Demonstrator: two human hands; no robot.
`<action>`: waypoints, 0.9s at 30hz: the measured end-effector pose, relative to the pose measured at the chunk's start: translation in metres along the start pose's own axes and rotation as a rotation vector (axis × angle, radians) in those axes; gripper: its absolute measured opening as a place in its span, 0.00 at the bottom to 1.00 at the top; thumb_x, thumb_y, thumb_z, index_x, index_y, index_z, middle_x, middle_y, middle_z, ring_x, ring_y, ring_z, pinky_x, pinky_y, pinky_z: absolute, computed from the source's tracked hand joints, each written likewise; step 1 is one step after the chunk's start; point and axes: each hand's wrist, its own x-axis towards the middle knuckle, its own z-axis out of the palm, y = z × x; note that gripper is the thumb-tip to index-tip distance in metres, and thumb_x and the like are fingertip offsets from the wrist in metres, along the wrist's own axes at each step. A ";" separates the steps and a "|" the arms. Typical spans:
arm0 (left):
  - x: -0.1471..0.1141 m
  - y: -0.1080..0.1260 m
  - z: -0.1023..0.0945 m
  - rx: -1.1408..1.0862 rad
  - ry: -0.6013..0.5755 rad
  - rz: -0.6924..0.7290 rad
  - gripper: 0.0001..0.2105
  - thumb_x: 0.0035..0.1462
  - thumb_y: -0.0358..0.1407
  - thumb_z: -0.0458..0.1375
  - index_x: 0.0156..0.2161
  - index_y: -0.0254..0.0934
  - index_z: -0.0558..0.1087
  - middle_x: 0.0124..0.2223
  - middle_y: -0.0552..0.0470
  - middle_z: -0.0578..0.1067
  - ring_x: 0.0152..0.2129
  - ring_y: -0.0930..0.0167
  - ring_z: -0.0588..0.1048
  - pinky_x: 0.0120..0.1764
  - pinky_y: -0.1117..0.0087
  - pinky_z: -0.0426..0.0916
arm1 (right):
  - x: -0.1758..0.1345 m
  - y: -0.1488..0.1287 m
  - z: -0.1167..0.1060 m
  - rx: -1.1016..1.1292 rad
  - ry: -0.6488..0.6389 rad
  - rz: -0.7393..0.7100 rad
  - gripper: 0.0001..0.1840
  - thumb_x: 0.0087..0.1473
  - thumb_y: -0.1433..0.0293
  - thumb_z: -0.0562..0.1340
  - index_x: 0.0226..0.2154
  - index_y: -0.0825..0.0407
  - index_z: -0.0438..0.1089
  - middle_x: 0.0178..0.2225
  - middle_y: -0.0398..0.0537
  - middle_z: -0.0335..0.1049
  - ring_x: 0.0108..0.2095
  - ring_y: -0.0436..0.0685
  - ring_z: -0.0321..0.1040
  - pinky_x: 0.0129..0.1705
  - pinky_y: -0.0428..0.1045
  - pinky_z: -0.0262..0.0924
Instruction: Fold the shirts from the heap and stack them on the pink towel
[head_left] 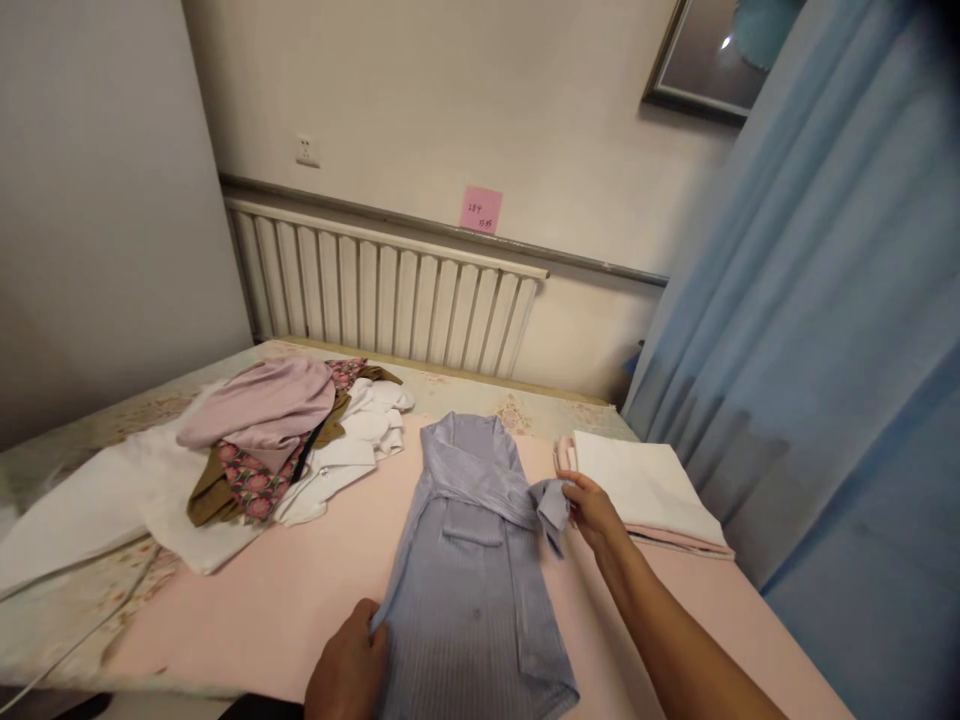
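A blue-grey ribbed shirt lies lengthwise on a pink cloth, collar end away from me. One sleeve crosses its upper part, and a vertical strip runs down its right side. At the lower left edge of the shirt, my left hand is closed on the fabric. My right hand pinches a bunched cuff of the shirt, just off its right side. The near end of the shirt runs out of the bottom of the view.
Rumpled clothes, a pink garment among them, lie heaped at the left. A folded white stack sits right of my right hand. Behind the table stands a radiator; a blue curtain hangs at the right. A cord runs at lower left.
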 end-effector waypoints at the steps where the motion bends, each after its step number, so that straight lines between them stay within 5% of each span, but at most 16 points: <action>1: -0.003 0.003 0.000 0.005 0.004 0.000 0.10 0.60 0.36 0.43 0.39 0.42 0.66 0.37 0.48 0.77 0.38 0.64 0.76 0.38 0.67 0.64 | 0.006 -0.013 0.007 0.000 -0.020 -0.022 0.21 0.28 0.72 0.69 0.33 0.54 0.73 0.20 0.39 0.71 0.19 0.48 0.64 0.22 0.42 0.56; 13: -0.022 0.041 0.007 -0.043 0.150 0.106 0.10 0.62 0.40 0.42 0.32 0.44 0.62 0.29 0.55 0.73 0.28 0.70 0.73 0.31 0.73 0.59 | 0.054 -0.151 0.073 0.096 -0.231 -0.268 0.18 0.30 0.75 0.67 0.31 0.52 0.71 0.21 0.38 0.69 0.22 0.48 0.64 0.25 0.44 0.57; 27: -0.017 0.059 0.057 0.052 0.135 0.321 0.11 0.61 0.37 0.43 0.37 0.45 0.68 0.37 0.50 0.77 0.35 0.66 0.75 0.38 0.69 0.62 | 0.075 -0.183 0.061 0.080 -0.162 -0.359 0.17 0.33 0.75 0.66 0.32 0.51 0.70 0.20 0.38 0.68 0.21 0.49 0.64 0.25 0.45 0.60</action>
